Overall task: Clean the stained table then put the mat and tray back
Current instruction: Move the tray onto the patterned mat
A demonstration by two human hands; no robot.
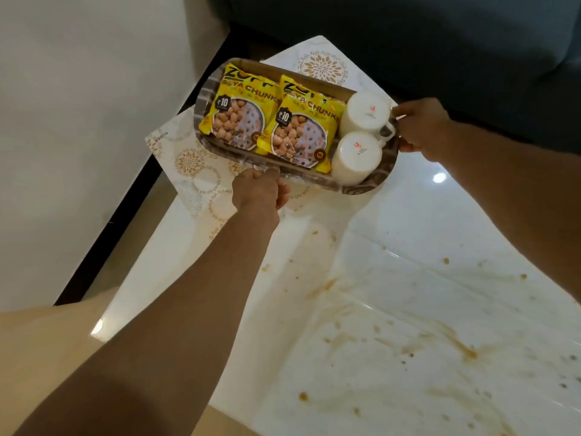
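There is a single view, from a wide-angle camera on the person's head, looking forward and steeply down onto the white table [424,215]. It sits close above the near edge, so both forearms run in from the bottom and right side. The far corner lies near the top centre, with floor along the left edge and a dark sofa [408,42] beyond the far edge.
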